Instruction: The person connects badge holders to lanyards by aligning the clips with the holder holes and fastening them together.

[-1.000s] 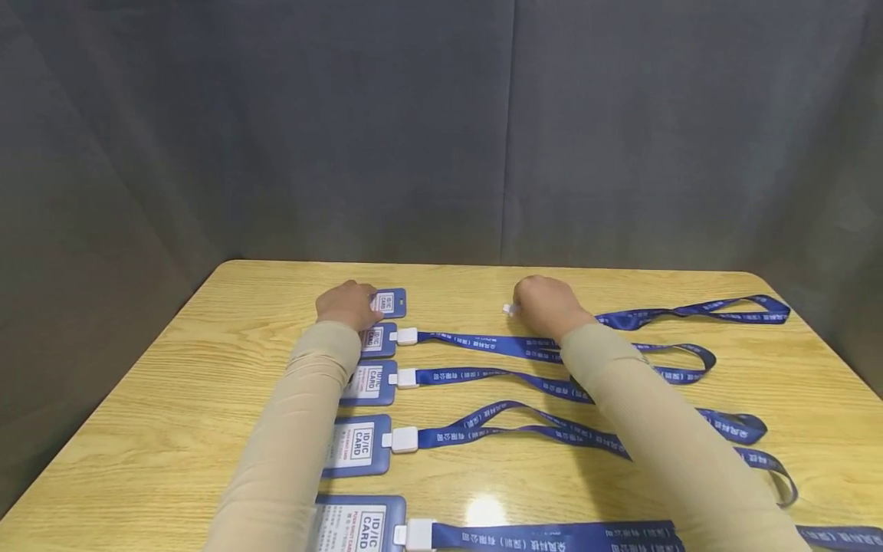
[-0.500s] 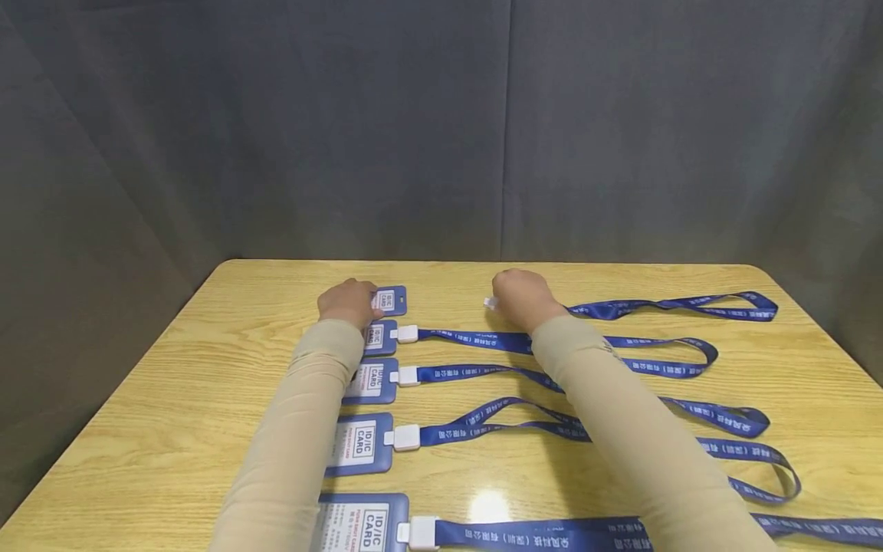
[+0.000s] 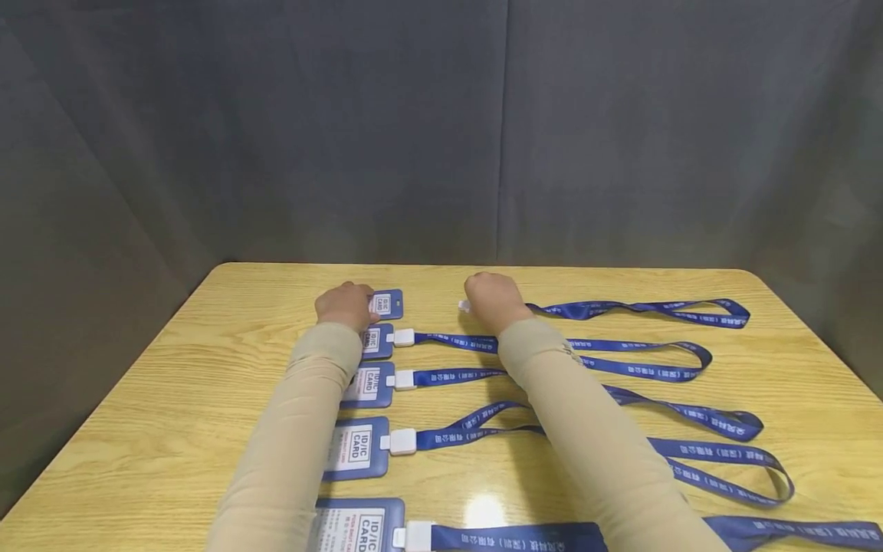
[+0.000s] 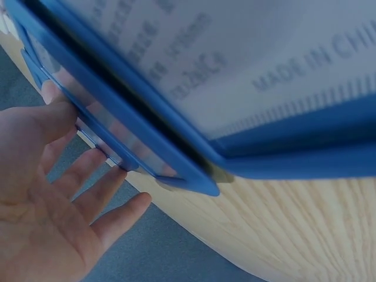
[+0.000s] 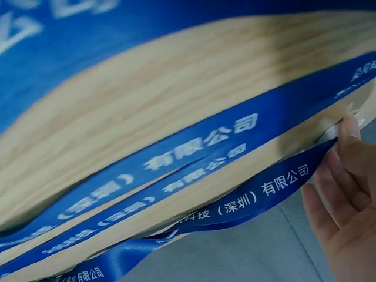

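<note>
At the far left of the table my left hand [image 3: 343, 305] holds a blue badge holder [image 3: 390, 304] marked ID/IC CARD. Its slotted end faces right, with no strap on it. In the left wrist view, thumb and index finger [image 4: 59, 117] sit at the holder's edges, the other fingers stretched out. My right hand [image 3: 497, 300] pinches a blue printed lanyard [image 3: 635, 308] near its white clip [image 3: 464, 306]. That clip pokes out left of the fist, a short gap from the holder's slot. The strap trails right, ending in a loop.
Nearer me, several badge holders [image 3: 362, 448] lie in a column, each joined by a white clip [image 3: 403, 441] to a blue lanyard [image 3: 731, 452] stretched rightward. My forearms pass over them. A grey curtain [image 3: 345, 138] hangs behind the wooden table [image 3: 172, 368].
My right hand has moved left, drawing the lanyard and its clip closer to the badge holder. The left hand stays in place on the holder.
</note>
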